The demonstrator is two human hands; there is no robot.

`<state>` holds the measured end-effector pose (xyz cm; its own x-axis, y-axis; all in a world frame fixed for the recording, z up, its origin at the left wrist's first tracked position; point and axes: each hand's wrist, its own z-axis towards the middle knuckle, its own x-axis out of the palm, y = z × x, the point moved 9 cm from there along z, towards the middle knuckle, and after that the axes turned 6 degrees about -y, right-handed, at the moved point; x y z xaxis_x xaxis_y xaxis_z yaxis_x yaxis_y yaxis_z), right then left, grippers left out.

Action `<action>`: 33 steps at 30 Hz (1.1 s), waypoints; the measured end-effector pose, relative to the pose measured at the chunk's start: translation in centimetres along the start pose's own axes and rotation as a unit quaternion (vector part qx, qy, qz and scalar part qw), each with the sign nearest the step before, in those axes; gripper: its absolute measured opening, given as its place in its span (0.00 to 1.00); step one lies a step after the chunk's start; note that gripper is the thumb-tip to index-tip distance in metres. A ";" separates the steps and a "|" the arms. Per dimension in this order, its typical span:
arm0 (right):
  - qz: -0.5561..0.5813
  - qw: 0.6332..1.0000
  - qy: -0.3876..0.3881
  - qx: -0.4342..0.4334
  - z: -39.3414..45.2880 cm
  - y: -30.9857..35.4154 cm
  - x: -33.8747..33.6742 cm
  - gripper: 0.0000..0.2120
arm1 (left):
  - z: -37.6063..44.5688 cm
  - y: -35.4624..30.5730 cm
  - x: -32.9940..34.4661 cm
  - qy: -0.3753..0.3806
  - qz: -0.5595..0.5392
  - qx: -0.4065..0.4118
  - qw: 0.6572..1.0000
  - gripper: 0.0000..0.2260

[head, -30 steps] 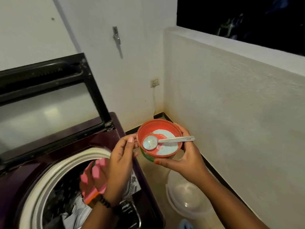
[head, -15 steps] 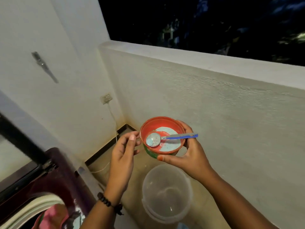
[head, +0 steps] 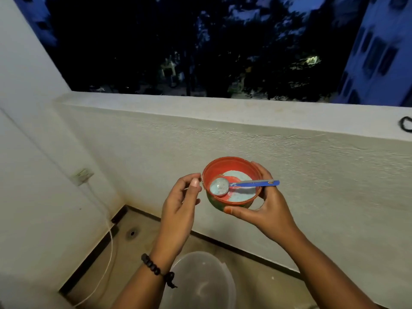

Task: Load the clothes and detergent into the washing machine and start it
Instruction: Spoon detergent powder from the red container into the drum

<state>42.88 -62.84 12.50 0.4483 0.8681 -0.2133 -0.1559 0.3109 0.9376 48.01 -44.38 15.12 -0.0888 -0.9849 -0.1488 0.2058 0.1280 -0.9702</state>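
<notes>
My right hand (head: 266, 204) grips a small red detergent tub (head: 223, 170) from its right side and underneath. Pale blue-white powder (head: 242, 195) covers part of the tub's bottom. A measuring spoon (head: 219, 186) with a blue handle lies across the tub, its bowl coated in powder, its handle sticking out over my right fingers. My left hand (head: 180, 204) sits at the tub's left rim, thumb and fingertips touching or nearly touching it, holding nothing that I can see. The washing machine and the clothes are out of view.
A translucent plastic bucket (head: 207, 284) stands on the floor below my arms. A white parapet wall (head: 223, 130) runs across in front. A wall socket (head: 81, 175) with a white cable (head: 109, 253) is at the left. A floor drain (head: 132, 233) lies in the corner.
The view has swung right and up, away from the washing machine, which has left the frame. Both hands keep the same hold at the tub.
</notes>
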 end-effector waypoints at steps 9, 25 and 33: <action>-0.045 0.994 -0.100 -0.018 6.7 -0.1 -8.4 0.52 | 6.0 -4.1 9.7 0.098 0.008 0.052 0.994 0.09; -0.134 0.979 -0.150 0.018 17.2 -1.3 -16.2 0.51 | 13.4 -5.7 22.3 0.176 -0.042 -0.016 0.983 0.09; -0.178 0.974 -0.132 0.043 19.8 -2.1 -17.1 0.46 | 14.9 -5.2 24.6 0.192 -0.047 -0.059 0.978 0.12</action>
<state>53.00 -86.01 19.63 0.6735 0.5780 -0.4608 0.1198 0.5297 0.8397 59.27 -71.00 19.32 -0.4666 -0.8791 -0.0974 0.0674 0.0745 -0.9949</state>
